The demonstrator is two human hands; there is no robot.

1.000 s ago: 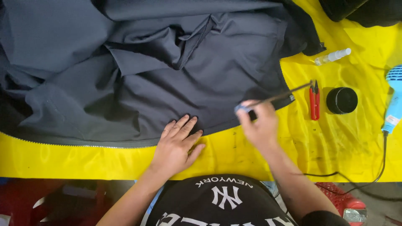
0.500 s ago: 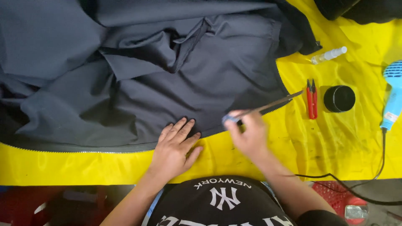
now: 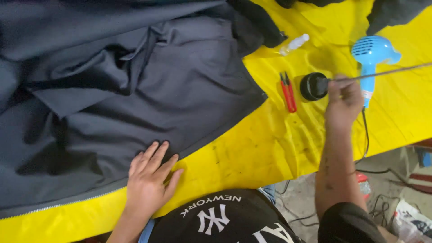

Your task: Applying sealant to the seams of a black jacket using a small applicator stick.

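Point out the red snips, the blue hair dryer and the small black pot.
red snips (image 3: 288, 92), head view, on the red handles.
blue hair dryer (image 3: 372, 50), head view, on its round body.
small black pot (image 3: 310, 87), head view, on its dark top.

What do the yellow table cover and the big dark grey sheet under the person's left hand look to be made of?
Yellow table cover: likely plastic or coated sheet, glossy, with shiny creases and dark scuffs. Dark grey sheet: woven fabric by the look, matte, falling in soft folds, with a pale zip-like strip along its near edge; the left hand presses it flat.
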